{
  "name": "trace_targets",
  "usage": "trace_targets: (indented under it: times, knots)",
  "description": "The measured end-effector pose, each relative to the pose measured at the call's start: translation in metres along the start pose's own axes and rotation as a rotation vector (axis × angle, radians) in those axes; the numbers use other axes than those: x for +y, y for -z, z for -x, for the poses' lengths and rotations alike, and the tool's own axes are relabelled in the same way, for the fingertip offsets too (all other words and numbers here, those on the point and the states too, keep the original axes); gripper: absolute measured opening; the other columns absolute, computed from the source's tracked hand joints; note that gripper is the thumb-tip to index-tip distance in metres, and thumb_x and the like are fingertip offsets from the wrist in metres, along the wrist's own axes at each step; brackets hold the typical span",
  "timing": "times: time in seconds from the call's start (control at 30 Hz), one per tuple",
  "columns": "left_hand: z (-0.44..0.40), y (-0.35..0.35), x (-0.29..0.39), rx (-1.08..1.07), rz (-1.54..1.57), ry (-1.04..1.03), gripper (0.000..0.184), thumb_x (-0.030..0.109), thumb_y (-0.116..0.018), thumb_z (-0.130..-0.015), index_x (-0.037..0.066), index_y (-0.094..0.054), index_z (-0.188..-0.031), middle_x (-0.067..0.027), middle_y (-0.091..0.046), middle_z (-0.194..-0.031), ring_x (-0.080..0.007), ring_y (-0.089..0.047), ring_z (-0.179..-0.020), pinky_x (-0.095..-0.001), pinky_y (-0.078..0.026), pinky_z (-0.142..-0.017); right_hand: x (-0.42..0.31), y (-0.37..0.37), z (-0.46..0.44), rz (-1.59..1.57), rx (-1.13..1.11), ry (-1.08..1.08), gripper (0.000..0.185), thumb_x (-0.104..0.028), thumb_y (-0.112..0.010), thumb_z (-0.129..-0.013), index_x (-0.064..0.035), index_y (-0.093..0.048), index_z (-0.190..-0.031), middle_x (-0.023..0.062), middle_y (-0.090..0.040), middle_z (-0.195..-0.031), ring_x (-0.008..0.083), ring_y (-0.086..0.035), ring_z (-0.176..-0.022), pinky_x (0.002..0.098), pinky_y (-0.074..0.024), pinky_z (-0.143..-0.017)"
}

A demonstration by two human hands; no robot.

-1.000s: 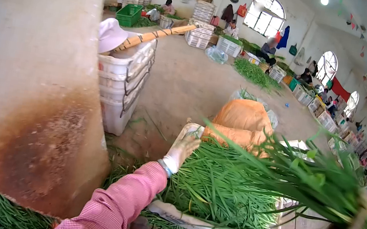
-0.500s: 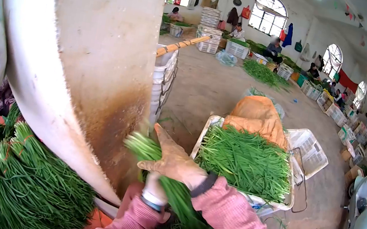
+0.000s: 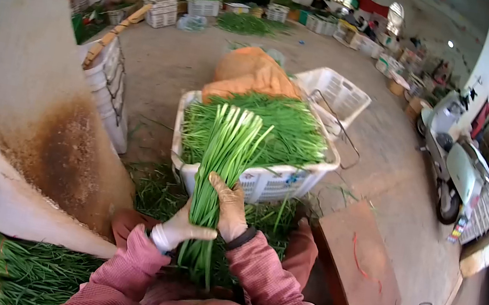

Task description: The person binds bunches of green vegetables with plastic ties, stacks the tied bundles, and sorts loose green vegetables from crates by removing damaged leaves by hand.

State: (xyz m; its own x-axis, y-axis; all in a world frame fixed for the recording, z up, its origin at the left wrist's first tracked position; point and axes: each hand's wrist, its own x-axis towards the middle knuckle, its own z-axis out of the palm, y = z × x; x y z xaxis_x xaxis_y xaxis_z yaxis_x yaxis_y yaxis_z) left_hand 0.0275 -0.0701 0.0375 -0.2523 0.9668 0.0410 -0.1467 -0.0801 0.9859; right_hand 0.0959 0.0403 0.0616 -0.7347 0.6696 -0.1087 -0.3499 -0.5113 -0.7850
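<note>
The left hand (image 3: 181,227) and right hand (image 3: 229,207) were both closed around a bunch of green stalks (image 3: 216,157), its pale ends pointing far, at the near side of the white crate (image 3: 265,184). The bunch was gathered, its pale ends roughly level, but no tie showed around it. Plenty of loose stalks (image 3: 290,128) in the crate seemed yet unbunched; a pile of stalks (image 3: 36,276) lay near left, apparently already sorted.

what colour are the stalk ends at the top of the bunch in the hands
Whitish to pale green stalk ends, seen in the head view.
</note>
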Motion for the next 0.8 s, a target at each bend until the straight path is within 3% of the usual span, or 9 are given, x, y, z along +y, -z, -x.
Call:
trace_targets:
  times: [0.07,0.2,0.23,0.33,0.4,0.43,0.5,0.7,0.8]
  knots:
    - [0.030,-0.013,-0.032,-0.066,0.092,0.175,0.063,0.007,-0.069,-0.067,0.005,-0.038,-0.122,-0.0092,-0.057,-0.097,-0.0151,-0.054,-0.081,-0.0275,-0.044,-0.071,0.000,0.007,0.007,-0.222,0.085,0.016,0.048,-0.013,-0.070,-0.072,-0.0020,-0.045,-0.112,0.0064,-0.057,-0.098,0.0147,-0.055,-0.083,0.0271,-0.0456,-0.074]
    - [0.081,0.021,-0.003,-0.297,0.175,0.489,0.064,0.002,-0.065,-0.070,0.005,-0.035,-0.126,-0.0138,-0.061,-0.081,-0.0149,-0.056,-0.062,-0.0220,-0.043,-0.051,-0.016,0.041,0.014,-0.090,-0.133,-0.129,0.079,-0.058,-0.057,-0.071,-0.0031,-0.036,-0.124,0.0150,-0.043,-0.121,0.0285,-0.039,-0.114,0.0401,-0.0307,-0.098]
    - [0.090,0.026,0.010,-0.299,0.150,0.569,0.064,0.001,-0.066,-0.068,0.004,-0.036,-0.125,-0.0135,-0.061,-0.079,-0.0148,-0.056,-0.061,-0.0221,-0.043,-0.049,-0.023,0.046,0.011,-0.365,-0.310,-0.130,0.068,-0.053,-0.047,-0.080,-0.0030,-0.036,-0.124,0.0152,-0.045,-0.120,0.0281,-0.043,-0.111,0.0410,-0.0337,-0.096]
    - [0.125,0.056,0.008,-0.319,0.039,0.667,0.064,0.001,-0.067,-0.066,0.003,-0.037,-0.123,-0.0126,-0.060,-0.077,-0.0148,-0.056,-0.060,-0.0219,-0.042,-0.047,-0.005,0.060,-0.009,-0.399,-0.281,-0.113,0.051,-0.044,-0.043,-0.086,-0.0040,-0.044,-0.117,0.0118,-0.053,-0.106,0.0226,-0.053,-0.095,0.0363,-0.0430,-0.085]
    - [0.138,0.056,0.018,-0.291,-0.018,0.656,0.063,0.001,-0.067,-0.065,0.003,-0.039,-0.121,-0.0117,-0.060,-0.076,-0.0148,-0.056,-0.061,-0.0219,-0.043,-0.047,0.011,0.063,-0.015,-0.381,0.011,-0.338,0.037,-0.037,-0.041,-0.089,-0.0037,-0.054,-0.100,0.0091,-0.057,-0.086,0.0208,-0.056,-0.077,0.0319,-0.0485,-0.072]
    - [0.143,0.055,0.024,-0.279,-0.055,0.646,0.062,0.000,-0.067,-0.064,0.002,-0.040,-0.120,-0.0110,-0.060,-0.076,-0.0147,-0.056,-0.061,-0.0218,-0.043,-0.047,0.018,0.069,-0.020,-0.379,0.157,-0.372,0.033,-0.035,-0.042,-0.089,-0.0056,-0.056,-0.085,0.0031,-0.052,-0.066,0.0156,-0.050,-0.055,0.0265,-0.0453,-0.050]
    - [0.154,0.052,0.035,-0.183,-0.069,0.669,0.056,0.000,-0.067,-0.062,0.002,-0.046,-0.114,-0.0097,-0.061,-0.076,-0.0148,-0.056,-0.060,-0.0222,-0.043,-0.046,0.024,0.089,-0.023,-0.164,0.227,-0.160,0.032,-0.032,-0.039,-0.091,-0.0069,-0.055,-0.080,-0.0018,-0.045,-0.056,0.0098,-0.037,-0.043,0.0224,-0.0321,-0.038]
    - [0.181,0.069,0.027,-0.088,-0.101,0.933,0.044,-0.005,-0.066,-0.056,0.000,-0.056,-0.099,-0.0106,-0.061,-0.073,-0.0161,-0.057,-0.058,-0.0244,-0.045,-0.049,0.017,0.163,-0.026,0.355,0.391,0.410,0.029,-0.027,-0.042,-0.090,-0.0058,-0.058,-0.076,-0.0028,-0.049,-0.057,0.0042,-0.034,-0.043,0.0185,-0.0289,-0.041]
    - [0.168,0.061,0.039,-0.087,-0.237,0.985,0.042,-0.006,-0.065,-0.057,0.001,-0.055,-0.098,-0.0106,-0.061,-0.069,-0.0161,-0.057,-0.056,-0.0243,-0.044,-0.046,0.012,0.148,0.004,0.564,-0.045,0.252,0.019,-0.022,-0.056,-0.083,-0.0036,-0.061,-0.082,0.0007,-0.056,-0.067,0.0080,-0.046,-0.054,0.0210,-0.0390,-0.049]
